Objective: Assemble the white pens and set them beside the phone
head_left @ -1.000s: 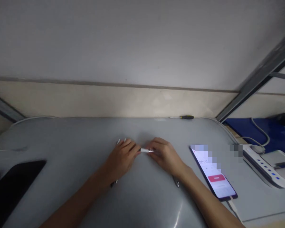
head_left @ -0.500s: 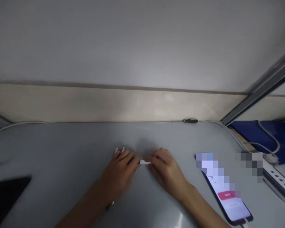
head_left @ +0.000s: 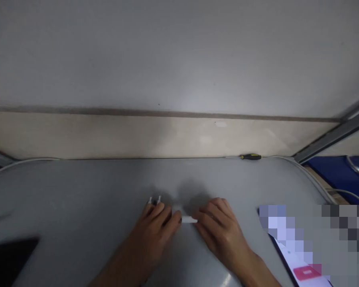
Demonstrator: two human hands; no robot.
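A small white stick-shaped piece (head_left: 189,219) spans the gap between my hands, just above or on the grey table; which, I cannot tell. My left hand (head_left: 157,229) is closed, with thumb and forefinger at the piece's left end, where a dark bit shows. At its right end my right hand (head_left: 219,225) pinches with curled fingers. Two short white prongs (head_left: 159,198) with something dark between them poke out beyond my left hand's outer fingers. The rest of that object is hidden under the hand.
Along the table's back edge lies a screwdriver (head_left: 251,157) with a black and yellow handle. A lit phone (head_left: 287,249), partly pixelated, lies at right. A black object (head_left: 12,259) sits at the left front. Cables (head_left: 309,175) run by the right frame post.
The view has shifted, so the table and both hands appear lower. More of the white piece shows between my hands, which are slightly farther apart.
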